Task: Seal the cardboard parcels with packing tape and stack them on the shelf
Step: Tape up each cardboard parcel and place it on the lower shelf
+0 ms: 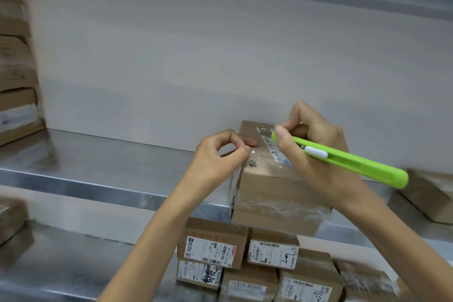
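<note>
A brown cardboard parcel (274, 193) wrapped in clear tape sits at the front edge of the steel shelf (81, 179). My left hand (218, 159) rests on its top left corner, thumb and forefinger pinched together at the tape there. My right hand (316, 152) is over the parcel's top by the white label and grips a lime-green utility knife (355, 162), whose rear end points right and toward me. The blade end is hidden behind my thumb.
Several labelled cardboard parcels (210, 250) are stacked on the lower shelf under my arms. More boxes are piled at the far left (17, 81), another lies at the right (431, 193), and one at the lower left (9, 218). A white wall backs the shelf.
</note>
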